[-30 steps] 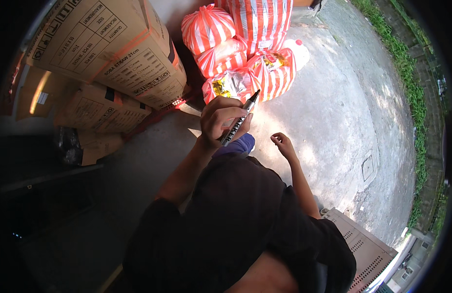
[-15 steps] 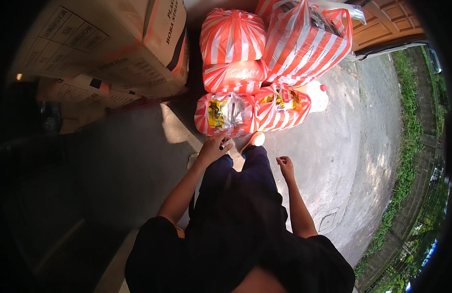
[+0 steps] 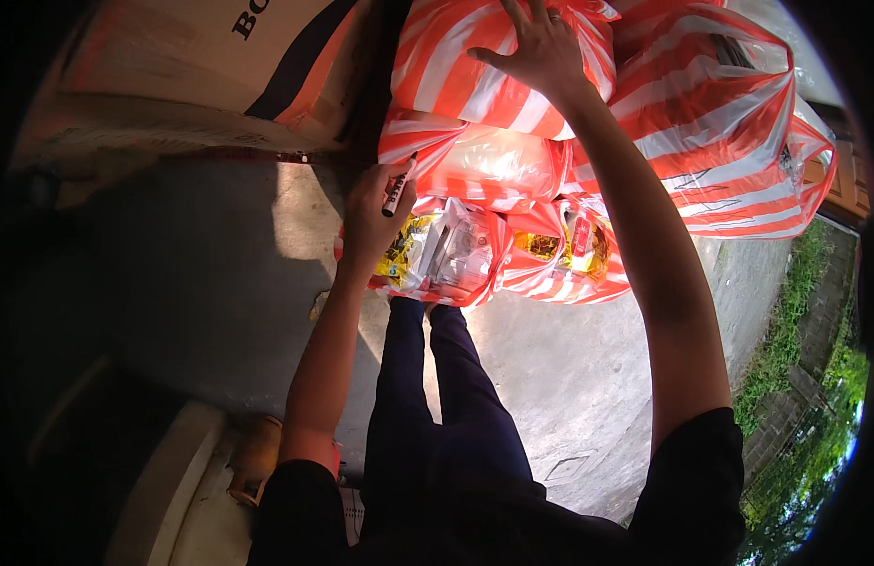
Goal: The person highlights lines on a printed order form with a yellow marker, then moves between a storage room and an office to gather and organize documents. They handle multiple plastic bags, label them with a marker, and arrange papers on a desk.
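- Red-and-white striped bag (image 3: 456, 61), head view: I have it beneath the right hand (image 3: 543, 52), fingers spread wide; contact I can't tell.
- Left hand (image 3: 373, 203) closed around a marker (image 3: 396, 195), pinched upright, slightly tilted.
- Lower bag (image 3: 461, 250) just below-right of the left fingers; carton (image 3: 295, 71) up-left of them.

Right hand (image 3: 539, 57) clipped at the top, some fingertips out of frame; the cardboard box (image 3: 192, 61) is cut off there too!
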Tool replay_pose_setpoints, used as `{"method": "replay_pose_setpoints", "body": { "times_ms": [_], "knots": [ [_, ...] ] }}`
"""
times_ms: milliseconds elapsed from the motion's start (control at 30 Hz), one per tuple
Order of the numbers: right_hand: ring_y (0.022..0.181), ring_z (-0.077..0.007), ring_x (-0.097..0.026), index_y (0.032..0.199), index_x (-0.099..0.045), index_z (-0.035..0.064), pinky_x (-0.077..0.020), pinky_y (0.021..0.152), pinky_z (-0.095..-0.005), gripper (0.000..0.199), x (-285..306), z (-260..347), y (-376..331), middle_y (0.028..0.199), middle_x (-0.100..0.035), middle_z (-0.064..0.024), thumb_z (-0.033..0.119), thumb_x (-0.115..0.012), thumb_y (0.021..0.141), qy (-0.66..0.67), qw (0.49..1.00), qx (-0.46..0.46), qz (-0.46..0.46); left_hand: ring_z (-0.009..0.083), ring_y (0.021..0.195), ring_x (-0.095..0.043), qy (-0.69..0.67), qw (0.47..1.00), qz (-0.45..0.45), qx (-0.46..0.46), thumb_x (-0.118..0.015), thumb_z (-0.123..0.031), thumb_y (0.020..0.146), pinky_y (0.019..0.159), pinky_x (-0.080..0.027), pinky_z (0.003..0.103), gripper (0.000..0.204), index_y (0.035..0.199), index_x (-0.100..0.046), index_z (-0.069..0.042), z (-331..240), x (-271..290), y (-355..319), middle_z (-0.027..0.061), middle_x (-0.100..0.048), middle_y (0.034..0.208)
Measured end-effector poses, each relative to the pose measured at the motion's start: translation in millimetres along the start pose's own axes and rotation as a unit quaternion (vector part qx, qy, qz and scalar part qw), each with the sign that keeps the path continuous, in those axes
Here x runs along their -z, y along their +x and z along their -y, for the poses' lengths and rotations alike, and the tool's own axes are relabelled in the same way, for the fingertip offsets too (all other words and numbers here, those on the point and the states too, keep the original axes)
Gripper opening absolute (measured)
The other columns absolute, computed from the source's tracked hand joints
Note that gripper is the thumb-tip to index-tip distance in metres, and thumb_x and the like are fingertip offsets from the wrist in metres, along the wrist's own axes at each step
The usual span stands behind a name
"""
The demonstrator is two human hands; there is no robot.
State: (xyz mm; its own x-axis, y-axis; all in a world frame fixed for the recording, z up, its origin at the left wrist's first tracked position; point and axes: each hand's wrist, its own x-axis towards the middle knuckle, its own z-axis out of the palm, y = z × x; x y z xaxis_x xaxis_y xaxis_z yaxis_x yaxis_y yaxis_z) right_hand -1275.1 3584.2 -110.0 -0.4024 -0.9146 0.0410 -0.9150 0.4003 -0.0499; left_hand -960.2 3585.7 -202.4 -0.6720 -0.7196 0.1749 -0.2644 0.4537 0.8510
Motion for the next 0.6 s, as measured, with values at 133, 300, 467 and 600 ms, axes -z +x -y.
{"method": "replay_pose_setpoints", "body": {
  "times_ms": [133, 300, 467, 600],
  "knots": [
    [0.114, -0.0298, -0.058, 0.119, -0.062, 0.0072, -0.0341, 0.110, -0.0489, 0.053, -41.9, -40.6, 31.0, 0.120, -0.061, -0.0152, 0.042, -0.076, 0.082, -0.016, 0.981, 0.105, -0.162, 0.0156, 0.074, -0.059, -0.033, 0.994, -0.055, -0.089, -0.069, -0.011, 0.091, 0.068, -0.049, 0.030, 0.022, 0.112, -0.068, -0.004, 14.9, -32.0, 58.5, 0.0083, -0.069, 0.101],
    [0.058, -0.0260, -0.060, 0.083, -0.070, 0.0066, -0.0495, 0.063, -0.0410, 0.019, -25.3, -22.2, 46.1, 0.073, -0.067, -0.0108, 0.025, -0.075, 0.087, 0.131, 0.958, 0.139, -0.216, 0.0153, 0.075, -0.060, -0.005, 0.985, -0.116, -0.129, -0.069, -0.007, 0.091, 0.069, -0.049, 0.029, 0.018, 0.108, -0.067, -0.003, 19.8, -38.3, 96.0, 0.0067, -0.065, 0.091],
    [0.059, -0.0191, -0.062, 0.085, -0.070, 0.0050, -0.0499, 0.057, -0.0333, 0.015, -36.8, -26.8, 47.9, 0.076, -0.069, -0.0091, 0.019, -0.076, 0.087, 0.172, 0.936, 0.144, -0.272, 0.0273, 0.076, -0.062, -0.006, 0.972, -0.156, -0.176, -0.075, -0.007, 0.080, 0.071, -0.051, 0.037, 0.021, 0.099, -0.066, -0.005, 34.0, -67.2, 122.5, 0.0103, -0.064, 0.086],
    [0.061, -0.0137, -0.063, 0.087, -0.070, 0.0033, -0.0509, 0.057, -0.0290, 0.012, -47.7, -32.4, 53.1, 0.083, -0.072, -0.0085, 0.014, -0.077, 0.087, 0.267, 0.908, 0.137, -0.293, 0.0285, 0.076, -0.062, 0.017, 0.969, -0.170, -0.180, -0.075, -0.006, 0.080, 0.072, -0.052, 0.038, 0.020, 0.097, -0.067, -0.004, 53.5, -83.7, 111.2, 0.0108, -0.065, 0.085]
  ]
}}
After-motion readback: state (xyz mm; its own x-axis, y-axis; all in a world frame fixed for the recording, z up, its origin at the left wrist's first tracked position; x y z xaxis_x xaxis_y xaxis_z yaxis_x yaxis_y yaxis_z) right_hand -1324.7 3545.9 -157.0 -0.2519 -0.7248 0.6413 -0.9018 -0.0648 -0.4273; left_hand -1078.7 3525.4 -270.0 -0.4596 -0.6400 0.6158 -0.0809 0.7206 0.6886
